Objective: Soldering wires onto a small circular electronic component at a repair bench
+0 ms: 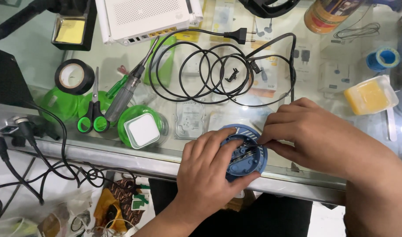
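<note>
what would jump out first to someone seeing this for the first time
First, the two hands at the near edge of the glass counter: the left hand cups a round blue device while the right hand pokes a thin tool into its open inside. Behind them lies a coiled black power cable, and to the left green-handled scissors beside a roll of black tape.

Blue round casing (253, 149) (ribbed rim), green-handled scissors (93, 115), black cable (209, 72).
</note>
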